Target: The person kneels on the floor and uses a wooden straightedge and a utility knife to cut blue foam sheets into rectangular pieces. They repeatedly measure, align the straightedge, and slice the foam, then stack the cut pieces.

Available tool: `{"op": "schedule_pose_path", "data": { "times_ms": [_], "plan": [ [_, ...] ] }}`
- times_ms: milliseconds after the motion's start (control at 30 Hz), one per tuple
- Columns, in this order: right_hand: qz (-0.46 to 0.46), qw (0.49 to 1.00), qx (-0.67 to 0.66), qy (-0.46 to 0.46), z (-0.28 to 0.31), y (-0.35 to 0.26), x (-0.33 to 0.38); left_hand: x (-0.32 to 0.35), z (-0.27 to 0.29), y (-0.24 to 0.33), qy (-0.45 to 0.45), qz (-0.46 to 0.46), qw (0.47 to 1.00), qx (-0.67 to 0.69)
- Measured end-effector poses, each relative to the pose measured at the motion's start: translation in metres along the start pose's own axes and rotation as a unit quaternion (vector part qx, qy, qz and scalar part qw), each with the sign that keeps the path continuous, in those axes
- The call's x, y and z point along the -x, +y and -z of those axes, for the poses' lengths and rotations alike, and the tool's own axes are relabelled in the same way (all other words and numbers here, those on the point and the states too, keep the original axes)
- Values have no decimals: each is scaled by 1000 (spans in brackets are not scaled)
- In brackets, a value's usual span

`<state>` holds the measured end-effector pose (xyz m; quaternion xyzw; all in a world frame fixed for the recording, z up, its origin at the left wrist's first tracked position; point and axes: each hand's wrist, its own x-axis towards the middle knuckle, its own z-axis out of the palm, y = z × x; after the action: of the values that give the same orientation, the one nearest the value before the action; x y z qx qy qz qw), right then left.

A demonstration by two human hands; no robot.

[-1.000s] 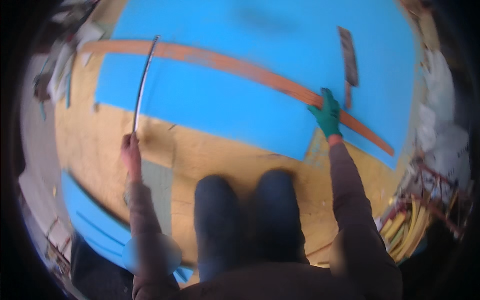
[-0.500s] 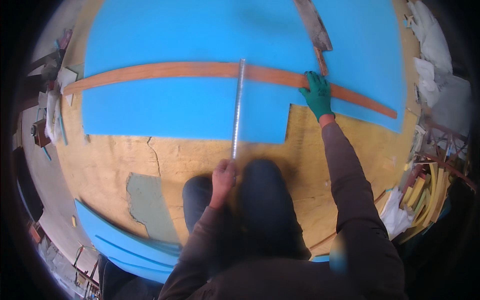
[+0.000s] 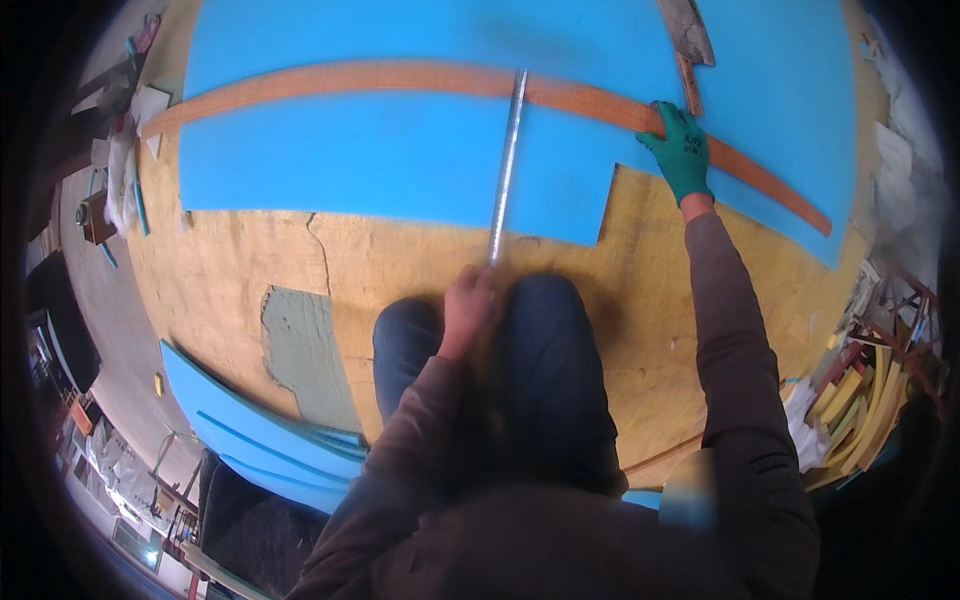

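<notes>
- The bare left hand (image 3: 468, 305) is closed around the near end of a long metal ruler (image 3: 506, 165), just above the person's knees (image 3: 480, 340).
- The ruler runs straight away from the person, lies across the blue foam sheet (image 3: 400, 150) and crosses the wooden batten (image 3: 400, 78).
- The right hand (image 3: 682, 150), in a green glove, presses flat with fingers spread on the batten, to the right of the ruler.
- A handsaw (image 3: 690, 40) lies on the foam just beyond that hand.
- The foam rests on a worn yellow plywood floor (image 3: 260, 260); its near edge has a stepped notch beside the gloved hand.
- More blue foam strips (image 3: 250, 430) lie stacked at the lower left.
- Yellow and red scraps (image 3: 860, 400) crowd the right edge.
</notes>
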<state>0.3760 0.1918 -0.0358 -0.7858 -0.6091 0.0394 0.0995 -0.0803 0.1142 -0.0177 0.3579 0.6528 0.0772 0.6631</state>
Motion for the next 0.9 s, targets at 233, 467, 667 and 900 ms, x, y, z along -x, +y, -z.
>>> {"op": "schedule_pose_path", "data": {
  "times_ms": [233, 467, 667, 900],
  "plan": [
    [2, 1000, 22, 7, -1, 0, 3, -1, -4, 0, 37, -50, 995, -84],
    [5, 999, 35, -15, 1, 3, 4, 6, -7, 0, 49, -128, 984, -112],
    [1, 997, 69, -27, 0, 4, 9, 1, -7, -9, 49, -75, 991, -99],
    [2, 996, 84, -28, -4, 11, 13, 1, -8, -12, 41, -32, 996, -71]
  ]
}}
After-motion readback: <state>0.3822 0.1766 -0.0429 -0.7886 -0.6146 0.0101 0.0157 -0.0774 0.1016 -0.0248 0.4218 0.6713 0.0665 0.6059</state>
